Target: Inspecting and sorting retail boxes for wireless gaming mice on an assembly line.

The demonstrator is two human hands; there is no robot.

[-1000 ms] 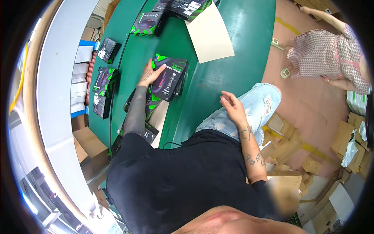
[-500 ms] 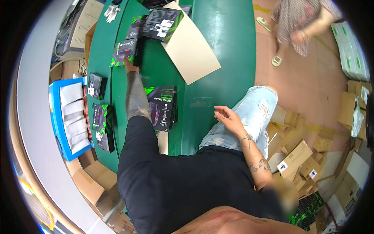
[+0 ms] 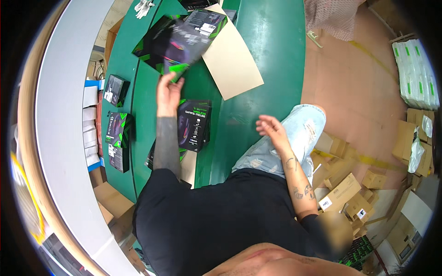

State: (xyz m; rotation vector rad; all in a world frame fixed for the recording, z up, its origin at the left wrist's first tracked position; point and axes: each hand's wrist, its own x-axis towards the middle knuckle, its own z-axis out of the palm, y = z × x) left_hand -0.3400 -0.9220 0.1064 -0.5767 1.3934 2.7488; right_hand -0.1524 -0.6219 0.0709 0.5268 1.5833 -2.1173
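Note:
At the far left of the table, my left hand (image 3: 169,94) grips the near corner of a black-and-green computer mouse box (image 3: 177,48). The box is tilted and smeared by motion, and it partly covers another mouse box (image 3: 208,20) lying behind it. Just to the right of my left forearm lies a stack of mouse boxes (image 3: 194,124), the top one picturing a mouse. My right hand (image 3: 272,129) hovers by my thigh at the table's near edge, fingers loosely apart and holding nothing.
A beige cardboard sheet (image 3: 235,64) lies on the green table (image 3: 271,41). Several mouse boxes (image 3: 118,129) stand along its left side, near a blue-edged box (image 3: 95,163). White gloves (image 3: 144,8) lie at the far left. Cartons (image 3: 343,191) crowd the floor at right; a person (image 3: 334,18) stands beyond.
My left hand has drawn back toward me and turned, and the mouse box in it is now raised and tilted. My right hand has shifted slightly. The person at right has moved farther off.

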